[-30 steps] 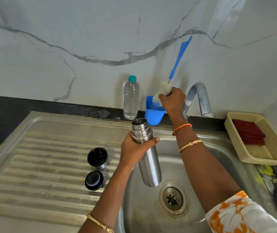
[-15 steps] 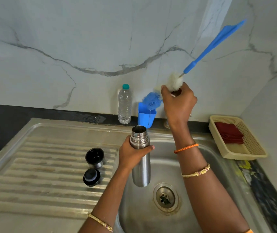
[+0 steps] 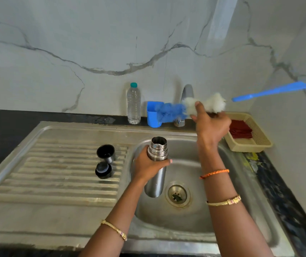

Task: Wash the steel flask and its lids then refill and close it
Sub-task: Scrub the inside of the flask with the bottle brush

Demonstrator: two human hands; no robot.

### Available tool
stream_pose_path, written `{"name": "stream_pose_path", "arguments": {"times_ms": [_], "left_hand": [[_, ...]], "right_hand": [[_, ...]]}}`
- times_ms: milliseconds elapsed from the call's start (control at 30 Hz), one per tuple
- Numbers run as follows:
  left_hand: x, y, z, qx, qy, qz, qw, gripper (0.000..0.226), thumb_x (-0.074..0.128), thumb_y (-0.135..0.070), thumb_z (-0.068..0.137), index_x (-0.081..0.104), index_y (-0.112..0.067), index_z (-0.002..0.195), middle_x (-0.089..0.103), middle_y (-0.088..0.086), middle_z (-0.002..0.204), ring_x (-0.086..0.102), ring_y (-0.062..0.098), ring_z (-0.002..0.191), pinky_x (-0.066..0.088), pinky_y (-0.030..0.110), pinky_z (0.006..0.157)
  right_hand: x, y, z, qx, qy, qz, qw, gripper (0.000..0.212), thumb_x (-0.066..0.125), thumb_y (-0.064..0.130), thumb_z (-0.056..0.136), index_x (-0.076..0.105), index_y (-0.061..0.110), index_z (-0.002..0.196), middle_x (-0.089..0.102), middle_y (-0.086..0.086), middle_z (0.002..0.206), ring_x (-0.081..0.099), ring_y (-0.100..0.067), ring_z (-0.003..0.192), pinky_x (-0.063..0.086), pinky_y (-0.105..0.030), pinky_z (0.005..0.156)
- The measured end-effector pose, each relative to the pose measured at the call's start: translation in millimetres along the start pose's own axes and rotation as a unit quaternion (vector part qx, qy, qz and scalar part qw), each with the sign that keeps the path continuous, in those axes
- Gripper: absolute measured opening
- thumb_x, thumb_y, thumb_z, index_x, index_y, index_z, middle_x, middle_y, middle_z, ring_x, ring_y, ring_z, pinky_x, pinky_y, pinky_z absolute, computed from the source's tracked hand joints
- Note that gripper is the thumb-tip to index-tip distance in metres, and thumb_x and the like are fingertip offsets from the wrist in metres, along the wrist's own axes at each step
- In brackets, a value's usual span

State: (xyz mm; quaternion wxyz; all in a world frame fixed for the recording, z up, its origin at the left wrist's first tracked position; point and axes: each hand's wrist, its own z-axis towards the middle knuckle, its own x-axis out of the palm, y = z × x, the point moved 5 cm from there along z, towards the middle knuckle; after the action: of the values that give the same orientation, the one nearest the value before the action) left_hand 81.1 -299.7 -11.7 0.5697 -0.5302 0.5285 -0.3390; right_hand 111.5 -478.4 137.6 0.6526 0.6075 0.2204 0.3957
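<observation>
A: Where's the flask?

B: Over the sink [image 3: 232, 210], upright; the flask [image 3: 156, 164] is gripped below its open neck by the left hand [image 3: 148, 165]; both lids [image 3: 105, 153] sit on the drainer.

A: And the brush?

B: The right hand [image 3: 210, 125] holds the bottle brush [image 3: 202, 106] by its bristles, level; I'd tip the blue end down and feed it straight into the mouth.

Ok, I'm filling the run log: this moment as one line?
left hand: holds steel flask over sink | right hand: grips bottle brush | lids on drainboard
</observation>
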Motion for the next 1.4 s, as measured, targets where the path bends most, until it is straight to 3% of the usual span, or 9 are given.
{"name": "stream_pose_path", "arguments": {"times_ms": [100,200,367,500,733,967,1100,1233,1400], "left_hand": [[7.6,2.2,-8.4,0.008,0.010,0.029,0.999,0.052,0.091,-0.029,0.053,0.061,-0.029,0.096,0.070,-0.014,0.086,0.066,0.005,0.081,0.052,0.022,0.071],[16.6,3.6,-13.7,0.018,0.029,0.050,0.998,0.053,0.091,-0.026,0.054,0.059,-0.029,0.096,0.069,-0.014,0.090,0.066,0.005,0.084,0.052,0.022,0.072],[33.5,2.1,-19.7,0.041,0.064,0.088,0.993,0.059,0.091,-0.025,0.052,0.059,-0.030,0.101,0.070,-0.013,0.095,0.066,0.006,0.087,0.056,0.030,0.080],[45.4,-3.5,-29.6,0.070,0.092,0.136,0.984,0.060,0.089,-0.019,0.055,0.058,-0.026,0.106,0.067,-0.011,0.095,0.063,0.006,0.083,0.048,0.014,0.067],[51.7,4.1,-38.2,0.074,0.082,0.178,0.978,0.059,0.088,-0.021,0.053,0.058,-0.027,0.104,0.068,-0.009,0.095,0.065,0.013,0.087,0.055,0.031,0.077],[54.8,10.1,-41.8,0.071,0.121,0.203,0.969,0.059,0.088,-0.026,0.049,0.062,-0.027,0.102,0.070,-0.011,0.091,0.066,0.007,0.084,0.055,0.028,0.076],[60.9,9.5,-47.2,0.071,0.112,0.217,0.967,0.055,0.087,-0.027,0.048,0.061,-0.027,0.096,0.068,-0.013,0.084,0.064,0.003,0.077,0.051,0.020,0.066],[63.1,20.6,-51.1,0.059,0.105,0.221,0.968,0.052,0.086,-0.028,0.047,0.060,-0.028,0.092,0.066,-0.015,0.079,0.063,0.005,0.076,0.050,0.022,0.066],[64.4,25.9,-52.5,0.055,0.106,0.218,0.969,0.055,0.086,-0.027,0.047,0.061,-0.028,0.096,0.066,-0.014,0.082,0.064,0.005,0.078,0.053,0.025,0.071]], "right_hand": [[-36.0,-6.9,-8.5,0.088,-0.009,0.074,0.993,0.012,0.075,0.010,0.078,0.065,0.008,0.084,0.066,0.002,0.075,0.070,-0.012,0.070,0.058,-0.027,0.061],[-71.3,-9.5,-11.7,0.106,-0.030,0.059,0.992,0.016,0.074,0.009,0.078,0.060,0.012,0.073,0.063,0.002,0.071,0.066,-0.007,0.062,0.058,-0.025,0.060],[-103.9,-18.0,-11.6,0.108,-0.008,-0.015,0.994,0.016,0.073,0.012,0.081,0.060,0.022,0.077,0.068,0.006,0.077,0.069,-0.007,0.060,0.059,-0.029,0.065],[-115.7,-18.5,-10.8,0.073,0.010,-0.076,0.994,0.020,0.072,0.015,0.082,0.057,0.028,0.078,0.066,0.009,0.077,0.069,-0.008,0.062,0.060,-0.033,0.068],[-119.8,-22.1,-4.3,0.050,0.153,-0.138,0.977,0.017,0.072,0.014,0.082,0.058,0.024,0.084,0.070,-0.002,0.090,0.072,-0.016,0.075,0.060,-0.037,0.071],[-109.6,-15.6,7.1,0.044,0.291,-0.166,0.941,0.014,0.071,0.005,0.081,0.062,0.016,0.082,0.070,-0.002,0.084,0.071,-0.019,0.079,0.060,-0.036,0.072],[-98.0,-32.1,3.0,0.029,0.296,-0.202,0.933,0.018,0.075,0.010,0.077,0.065,0.012,0.092,0.071,-0.008,0.090,0.071,-0.021,0.080,0.059,-0.043,0.073],[-99.5,-55.0,-0.3,0.071,0.261,-0.185,0.945,0.018,0.076,0.013,0.072,0.063,0.023,0.079,0.072,-0.010,0.088,0.072,-0.026,0.075,0.058,-0.049,0.073],[-102.2,-66.9,0.8,0.134,0.257,-0.136,0.947,0.021,0.073,0.004,0.077,0.063,0.012,0.094,0.071,-0.013,0.099,0.071,-0.024,0.083,0.060,-0.041,0.071]]}}
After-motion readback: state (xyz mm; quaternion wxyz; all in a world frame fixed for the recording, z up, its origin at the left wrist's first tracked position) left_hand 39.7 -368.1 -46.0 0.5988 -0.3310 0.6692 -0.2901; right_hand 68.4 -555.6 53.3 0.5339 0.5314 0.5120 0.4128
